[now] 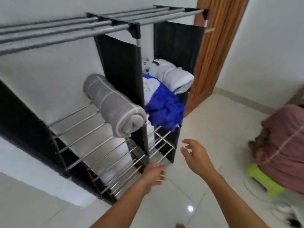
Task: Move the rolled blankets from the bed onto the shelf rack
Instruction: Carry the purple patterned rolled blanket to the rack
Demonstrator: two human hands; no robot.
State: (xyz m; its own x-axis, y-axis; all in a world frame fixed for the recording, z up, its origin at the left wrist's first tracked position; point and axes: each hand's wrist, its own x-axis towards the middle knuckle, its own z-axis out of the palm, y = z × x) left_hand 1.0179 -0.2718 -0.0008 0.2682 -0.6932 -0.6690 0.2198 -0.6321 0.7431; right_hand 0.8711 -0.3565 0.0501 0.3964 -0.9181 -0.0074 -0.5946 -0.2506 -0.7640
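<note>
From the head camera, a black shelf rack [139,96] with metal rods stands against a white wall, beside a wooden door [212,51], on glossy white floor tiles [205,122]. A grey rolled blanket [113,104] lies on a left shelf; a blue blanket [164,109] and a white blanket [174,76] fill the right compartment. The left hand [154,175] and right hand [195,155] hover empty, fingers relaxed.

Grey rolled blanket [113,104] with cream trim; blue blanket [164,107]; white blanket [174,76]; black-panelled shelf rack [120,66] with silver bars; pink bundle [283,145] at right.
</note>
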